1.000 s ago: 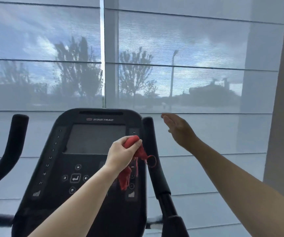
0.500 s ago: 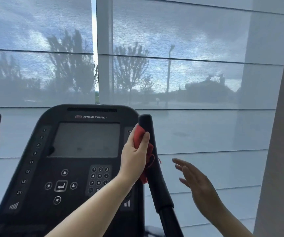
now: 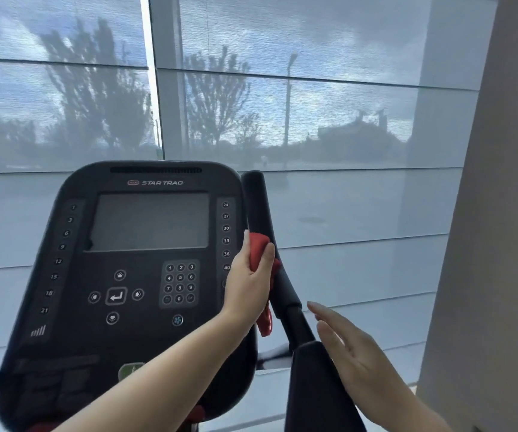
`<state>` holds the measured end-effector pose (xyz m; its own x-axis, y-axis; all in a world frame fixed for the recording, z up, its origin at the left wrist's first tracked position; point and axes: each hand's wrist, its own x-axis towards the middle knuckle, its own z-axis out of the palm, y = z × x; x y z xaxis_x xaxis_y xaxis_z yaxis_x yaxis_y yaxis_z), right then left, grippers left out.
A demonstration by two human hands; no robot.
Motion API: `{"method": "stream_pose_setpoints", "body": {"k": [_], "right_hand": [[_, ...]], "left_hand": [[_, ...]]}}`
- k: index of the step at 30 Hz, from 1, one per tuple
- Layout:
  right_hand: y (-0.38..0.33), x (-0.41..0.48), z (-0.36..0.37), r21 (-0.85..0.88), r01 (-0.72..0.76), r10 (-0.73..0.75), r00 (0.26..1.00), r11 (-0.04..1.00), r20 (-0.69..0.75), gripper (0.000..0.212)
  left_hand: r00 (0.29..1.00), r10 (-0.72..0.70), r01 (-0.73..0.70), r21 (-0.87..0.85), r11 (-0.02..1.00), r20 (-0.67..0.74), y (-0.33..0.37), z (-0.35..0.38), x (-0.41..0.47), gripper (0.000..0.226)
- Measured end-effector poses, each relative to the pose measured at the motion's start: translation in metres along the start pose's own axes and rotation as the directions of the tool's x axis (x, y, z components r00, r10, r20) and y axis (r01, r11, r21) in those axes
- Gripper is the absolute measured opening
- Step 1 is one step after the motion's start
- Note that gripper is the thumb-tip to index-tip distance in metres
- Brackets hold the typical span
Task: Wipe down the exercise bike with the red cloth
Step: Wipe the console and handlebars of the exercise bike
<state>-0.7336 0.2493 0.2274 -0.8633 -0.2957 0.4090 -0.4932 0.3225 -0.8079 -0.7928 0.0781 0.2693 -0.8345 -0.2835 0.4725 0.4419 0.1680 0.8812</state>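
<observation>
left hand [image 3: 248,275]: fingers [image 3: 267,257] clamped on red cloth [image 3: 257,247] against handlebar [image 3: 257,201] | right hand [image 3: 354,353]: fingers straight, holding nothing | we judge cloth soft, light: grip it bunched

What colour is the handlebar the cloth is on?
Black. Head view shows the handlebar, with the left hand gripping the red cloth against it.

The single head-worn camera faces forward, close to the black plastic bike console [image 3: 145,266] at lower left, with the grey-shaded window [image 3: 329,98] beyond.
</observation>
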Motion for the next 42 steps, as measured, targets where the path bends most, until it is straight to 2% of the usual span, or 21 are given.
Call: {"method": "stream_pose_setpoints", "body": {"k": [3, 5, 11, 15, 21, 25, 35, 39, 42], "right_hand": [[-0.003, -0.008, 0.002, -0.063, -0.033, 0.031, 0.999, 0.997, -0.04, 0.044], [-0.006, -0.01, 0.003, -0.108, -0.046, 0.04, 0.997, 0.993, -0.063, 0.047], [-0.018, -0.012, 0.007, -0.198, -0.104, 0.089, 0.992, 0.975, -0.087, 0.064], [-0.026, -0.024, 0.006, -0.221, -0.161, 0.136, 0.983, 0.962, -0.126, 0.055], [-0.035, -0.055, 0.016, -0.277, -0.222, 0.198, 0.974, 0.935, -0.109, 0.043], [-0.039, -0.067, 0.031, -0.289, -0.252, 0.224, 0.966, 0.923, -0.126, 0.052], [-0.042, -0.072, 0.036, -0.311, -0.211, 0.171, 0.974, 0.927, -0.149, 0.055], [-0.045, -0.07, 0.039, -0.277, -0.239, 0.177, 0.957, 0.931, -0.229, 0.055], [-0.047, -0.07, 0.04, -0.216, -0.265, 0.193, 0.933, 0.94, -0.304, 0.051]], "left_hand": [[0.999, -0.013, 0.015, -0.03, 0.999, 0.039, 0.007, 0.002, -0.016, 0.028], [0.997, -0.029, 0.034, -0.064, 0.997, 0.076, 0.011, 0.002, -0.026, 0.041], [0.986, -0.065, 0.076, -0.067, 0.995, 0.155, 0.004, -0.004, -0.04, 0.039], [0.986, -0.058, 0.072, -0.084, 0.994, 0.156, 0.001, -0.008, -0.04, 0.038], [0.986, -0.065, 0.082, -0.103, 0.991, 0.154, -0.001, -0.006, -0.037, 0.037], [0.982, -0.055, 0.079, -0.132, 0.988, 0.179, -0.003, -0.006, -0.038, 0.033], [0.988, -0.057, 0.074, -0.122, 0.99, 0.142, -0.004, -0.006, -0.036, 0.022], [0.989, -0.062, 0.076, -0.099, 0.992, 0.137, -0.005, -0.006, -0.036, 0.028], [0.988, -0.071, 0.089, -0.134, 0.987, 0.139, -0.007, -0.002, -0.035, 0.013]]}}
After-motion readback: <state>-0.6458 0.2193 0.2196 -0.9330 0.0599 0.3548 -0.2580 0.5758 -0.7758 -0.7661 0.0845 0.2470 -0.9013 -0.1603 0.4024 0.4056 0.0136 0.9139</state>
